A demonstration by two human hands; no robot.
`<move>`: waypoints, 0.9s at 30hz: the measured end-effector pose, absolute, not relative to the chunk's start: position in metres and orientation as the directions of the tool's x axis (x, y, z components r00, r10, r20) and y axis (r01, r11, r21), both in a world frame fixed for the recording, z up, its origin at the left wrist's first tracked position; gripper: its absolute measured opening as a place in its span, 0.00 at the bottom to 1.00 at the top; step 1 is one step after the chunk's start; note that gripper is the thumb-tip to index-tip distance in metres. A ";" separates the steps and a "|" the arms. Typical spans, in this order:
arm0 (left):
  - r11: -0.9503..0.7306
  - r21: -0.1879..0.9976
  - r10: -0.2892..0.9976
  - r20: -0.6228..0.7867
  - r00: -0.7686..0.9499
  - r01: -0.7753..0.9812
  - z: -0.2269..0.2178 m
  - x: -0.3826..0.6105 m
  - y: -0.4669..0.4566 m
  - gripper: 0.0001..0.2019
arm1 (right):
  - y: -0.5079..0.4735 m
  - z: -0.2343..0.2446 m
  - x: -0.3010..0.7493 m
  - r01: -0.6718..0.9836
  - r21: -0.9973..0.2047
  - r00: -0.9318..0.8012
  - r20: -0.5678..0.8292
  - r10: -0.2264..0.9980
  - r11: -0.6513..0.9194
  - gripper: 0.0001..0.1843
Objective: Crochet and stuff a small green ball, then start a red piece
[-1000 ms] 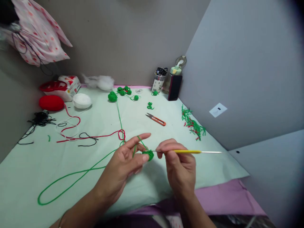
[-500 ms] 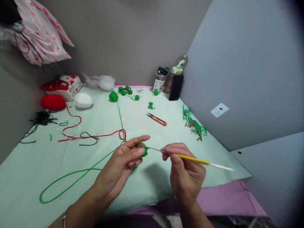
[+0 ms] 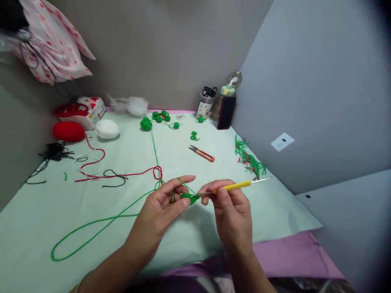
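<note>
The right hand (image 3: 233,211) holds a hook (image 3: 236,186) by its yellow handle, thumb against fingers, one metal end pointing left and the other out to the right. The left hand (image 3: 163,207) pinches a small green piece (image 3: 190,198) between thumb and fingers, above the near part of the pale cloth (image 3: 137,152). The hook's left end meets this piece, and green yarn (image 3: 115,218) slants down to it from the extended forefinger.

Beside the left wrist, the same colour of yarn lies in a long loop. Just past the fingers, red yarn (image 3: 134,175) curls by the strand leading back to a green ball (image 3: 146,124). Beyond the hands lie snips (image 3: 202,154), blades pointing left, with small green bits (image 3: 194,136) behind. Green and red scraps (image 3: 250,160) line the right edge.

Farther back, a phone (image 3: 226,113) leans upright against a bottle (image 3: 227,90), beside a cup (image 3: 204,106) of pens. At far left, a red ball (image 3: 68,132) sits near a white ball (image 3: 107,129).
</note>
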State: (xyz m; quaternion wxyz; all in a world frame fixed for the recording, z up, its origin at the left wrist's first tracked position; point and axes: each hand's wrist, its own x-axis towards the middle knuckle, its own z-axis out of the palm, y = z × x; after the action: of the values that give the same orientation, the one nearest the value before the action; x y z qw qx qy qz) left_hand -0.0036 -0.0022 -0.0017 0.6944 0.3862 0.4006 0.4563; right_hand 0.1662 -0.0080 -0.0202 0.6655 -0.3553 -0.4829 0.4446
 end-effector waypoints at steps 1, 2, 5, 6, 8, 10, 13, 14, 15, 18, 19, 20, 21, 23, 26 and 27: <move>0.279 0.907 0.946 -0.203 0.255 -0.315 -0.002 -0.004 -0.003 0.18 | -0.010 -0.020 0.166 -0.212 -0.903 0.143 0.349 0.926 0.373 0.11; 0.269 0.915 0.949 -0.198 0.247 -0.301 -0.002 -0.005 -0.003 0.17 | -0.012 -0.019 0.167 -0.159 -0.905 0.148 0.374 0.916 0.395 0.11; 0.220 0.947 0.962 -0.172 0.210 -0.233 -0.001 -0.004 -0.004 0.16 | -0.018 -0.019 0.167 0.081 -0.871 0.118 0.491 0.863 0.485 0.13; 0.200 0.958 0.968 -0.161 0.191 -0.206 -0.001 -0.003 -0.004 0.16 | -0.020 -0.019 0.168 0.171 -0.828 0.076 0.551 0.831 0.533 0.14; 0.173 0.968 0.978 -0.148 0.144 -0.180 0.000 0.000 -0.005 0.17 | -0.021 -0.021 0.168 0.335 -0.690 -0.036 0.671 0.740 0.642 0.17; 0.195 0.952 0.977 -0.167 0.133 -0.235 0.000 0.003 -0.006 0.19 | -0.021 -0.025 0.168 0.479 -0.512 -0.150 0.753 0.641 0.713 0.20; 0.368 0.833 0.924 -0.275 0.267 -0.414 0.000 0.005 -0.004 0.23 | -0.021 -0.030 0.168 0.609 -0.360 -0.209 0.787 0.580 0.707 0.24; 0.435 0.773 0.893 -0.306 0.330 -0.462 0.000 0.005 -0.003 0.23 | -0.020 -0.030 0.168 0.596 -0.391 -0.181 0.786 0.592 0.701 0.23; 0.486 0.718 0.867 -0.325 0.378 -0.498 0.000 0.004 -0.002 0.22 | -0.020 -0.030 0.168 0.545 -0.472 -0.113 0.777 0.619 0.693 0.22; 0.511 0.661 0.854 -0.317 0.414 -0.549 0.003 0.000 0.002 0.19 | -0.016 -0.026 0.168 0.181 -0.761 0.134 0.647 0.750 0.623 0.16; 0.493 0.678 0.863 -0.305 0.402 -0.544 0.004 -0.001 0.002 0.19 | -0.014 -0.025 0.167 0.058 -0.809 0.171 0.585 0.793 0.585 0.14; 0.474 0.702 0.873 -0.293 0.391 -0.531 0.005 -0.001 0.002 0.19 | -0.012 -0.023 0.166 -0.024 -0.833 0.172 0.541 0.823 0.553 0.13; 0.455 0.729 0.880 -0.282 0.382 -0.510 0.006 -0.001 0.002 0.19 | -0.010 -0.022 0.166 -0.064 -0.846 0.152 0.515 0.843 0.529 0.12; 0.411 0.783 0.898 -0.259 0.356 -0.466 0.006 0.000 0.000 0.19 | -0.009 -0.021 0.164 -0.055 -0.860 0.103 0.500 0.860 0.507 0.11; 0.333 0.839 0.933 -0.227 0.280 -0.430 0.002 0.004 -0.003 0.20 | -0.013 -0.024 0.162 0.097 -0.833 0.094 0.552 0.828 0.544 0.14; 0.319 0.843 0.940 -0.223 0.258 -0.434 0.001 0.005 -0.003 0.21 | -0.015 -0.026 0.163 0.199 -0.793 0.076 0.598 0.798 0.575 0.16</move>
State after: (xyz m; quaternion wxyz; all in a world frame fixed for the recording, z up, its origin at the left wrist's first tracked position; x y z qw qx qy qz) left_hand 0.0050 -0.0031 0.0007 0.7188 0.3349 0.3780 0.4777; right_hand 0.1627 -0.0153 -0.0259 0.6199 -0.3923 -0.6351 0.2417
